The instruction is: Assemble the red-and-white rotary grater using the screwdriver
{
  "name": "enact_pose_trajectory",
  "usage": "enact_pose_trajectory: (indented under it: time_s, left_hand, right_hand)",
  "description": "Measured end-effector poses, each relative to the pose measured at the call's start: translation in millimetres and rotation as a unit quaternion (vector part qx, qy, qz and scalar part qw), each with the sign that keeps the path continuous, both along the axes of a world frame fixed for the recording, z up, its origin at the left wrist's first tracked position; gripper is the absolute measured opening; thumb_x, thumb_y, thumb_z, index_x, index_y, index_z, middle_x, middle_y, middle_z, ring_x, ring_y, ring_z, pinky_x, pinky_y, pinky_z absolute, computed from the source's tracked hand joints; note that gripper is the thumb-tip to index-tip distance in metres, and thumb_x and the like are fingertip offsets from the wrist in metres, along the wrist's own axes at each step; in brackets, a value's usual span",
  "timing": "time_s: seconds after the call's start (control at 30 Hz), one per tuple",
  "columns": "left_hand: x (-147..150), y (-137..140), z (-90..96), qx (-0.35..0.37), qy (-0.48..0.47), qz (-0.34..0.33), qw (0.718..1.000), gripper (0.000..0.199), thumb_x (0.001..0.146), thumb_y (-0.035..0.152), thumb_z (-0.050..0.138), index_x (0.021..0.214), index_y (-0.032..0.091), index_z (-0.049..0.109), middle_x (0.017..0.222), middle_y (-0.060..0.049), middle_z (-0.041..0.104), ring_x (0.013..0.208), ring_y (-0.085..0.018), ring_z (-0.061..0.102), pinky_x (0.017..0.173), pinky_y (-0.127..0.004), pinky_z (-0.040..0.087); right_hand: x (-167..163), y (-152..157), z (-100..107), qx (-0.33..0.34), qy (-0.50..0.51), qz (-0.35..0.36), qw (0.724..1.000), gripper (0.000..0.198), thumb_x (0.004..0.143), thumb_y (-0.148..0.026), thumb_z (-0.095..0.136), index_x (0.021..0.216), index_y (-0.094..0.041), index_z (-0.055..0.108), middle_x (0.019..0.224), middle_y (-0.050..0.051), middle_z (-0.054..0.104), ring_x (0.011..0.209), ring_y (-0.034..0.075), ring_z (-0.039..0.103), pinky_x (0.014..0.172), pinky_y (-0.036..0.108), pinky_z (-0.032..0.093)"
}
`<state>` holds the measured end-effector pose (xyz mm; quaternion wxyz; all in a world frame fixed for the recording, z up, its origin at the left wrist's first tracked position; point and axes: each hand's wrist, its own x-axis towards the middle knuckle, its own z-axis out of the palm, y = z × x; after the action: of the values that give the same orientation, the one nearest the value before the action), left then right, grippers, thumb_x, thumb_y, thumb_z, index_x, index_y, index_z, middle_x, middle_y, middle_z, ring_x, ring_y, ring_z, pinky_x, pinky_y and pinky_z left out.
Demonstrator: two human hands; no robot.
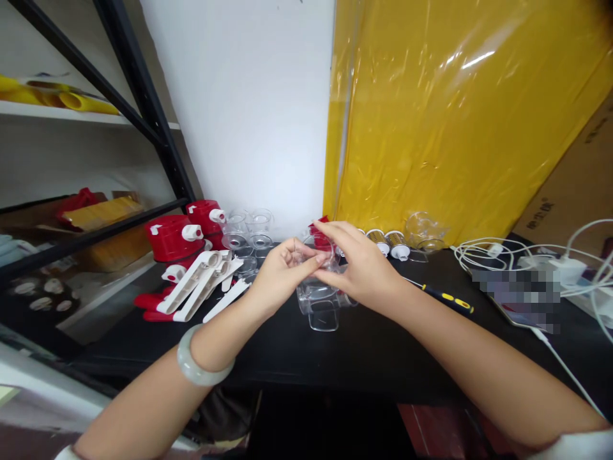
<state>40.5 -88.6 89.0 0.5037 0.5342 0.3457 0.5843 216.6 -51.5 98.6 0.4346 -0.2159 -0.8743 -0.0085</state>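
Observation:
My left hand (286, 271) is closed, its thumb and fingertips pinching a clear plastic cup-like piece (313, 257). From the other side, my right hand (366, 267) curves round the same piece, thumb below and fingers above. The fingers partly cover it, so its exact shape is hard to make out. Just under the hands, a clear plastic container (320, 299) lies on the black table (306, 358), with a rounded rectangular loop at its front. Behind the hands a red part (322, 240) shows in part.
At left stand red plastic housings (171, 237), white crank arms (194, 286) with red ends and clear cups (260, 223). Behind the right hand lie perforated drums (396, 245) and a clear part (424, 230). Farther right are a screwdriver (447, 299), a phone (520, 300) and white cables (483, 254).

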Motion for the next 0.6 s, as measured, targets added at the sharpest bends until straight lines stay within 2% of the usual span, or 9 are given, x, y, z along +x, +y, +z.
enact_pose_trajectory:
  time_s: [0.1,0.2,0.27,0.37,0.47,0.6]
  left_hand:
    - [-4,-2,1.4,-0.028,-0.001,-0.028,0.999,0.032,0.073,0.035,0.085,0.078,0.015,0.061,0.078,-0.004,0.077,0.084,-0.021,0.076,0.082,-0.035,0.062]
    - [-5,-2,3.3,-0.028,-0.008,-0.016,0.999,0.033,0.072,0.036,0.086,0.077,0.016,0.061,0.075,-0.003,0.077,0.080,-0.020,0.077,0.080,-0.033,0.062]
    - [-7,-1,5.6,-0.019,0.004,-0.012,1.000,0.034,0.070,0.039,0.087,0.078,0.015,0.064,0.077,-0.003,0.077,0.081,-0.021,0.077,0.080,-0.033,0.062]
    - [-17,-2,12.0,-0.031,0.062,-0.018,0.997,0.042,0.075,0.054,0.079,0.087,0.014,0.071,0.090,-0.010,0.079,0.086,-0.025,0.076,0.080,-0.036,0.062]
    - [-34,-4,18.8,-0.036,0.137,0.036,0.989,0.058,0.081,0.067,0.065,0.097,0.012,0.075,0.100,-0.017,0.078,0.092,-0.030,0.075,0.074,-0.037,0.061]
    - [-50,-3,18.8,0.002,0.141,0.110,0.984,0.058,0.082,0.068,0.062,0.098,0.014,0.075,0.103,-0.017,0.078,0.095,-0.030,0.075,0.074,-0.036,0.061]
  right_hand:
    - [3,2,6,0.012,-0.032,0.012,0.999,0.063,0.087,-0.038,0.070,0.144,-0.020,0.050,0.127,0.015,0.064,0.119,0.031,0.061,0.101,0.052,0.053]
    - [0,1,10,0.016,-0.054,0.027,0.998,0.078,0.082,-0.047,0.073,0.150,-0.019,0.044,0.135,0.016,0.058,0.124,0.032,0.058,0.103,0.051,0.052]
    - [-1,0,11,0.017,-0.061,0.019,0.998,0.080,0.082,-0.046,0.073,0.151,-0.018,0.042,0.133,0.017,0.059,0.121,0.032,0.060,0.099,0.050,0.054]
    - [3,4,11,0.018,-0.072,-0.001,0.997,0.078,0.083,-0.040,0.073,0.151,-0.019,0.043,0.132,0.017,0.061,0.121,0.032,0.061,0.100,0.050,0.054]
    - [14,15,9,-0.007,-0.101,0.019,0.995,0.081,0.079,-0.042,0.076,0.151,-0.018,0.045,0.137,0.018,0.061,0.124,0.033,0.060,0.103,0.050,0.050]
    - [24,31,7,-0.074,-0.132,0.074,0.986,0.076,0.077,-0.046,0.077,0.145,-0.019,0.054,0.133,0.015,0.064,0.122,0.029,0.062,0.105,0.047,0.048]
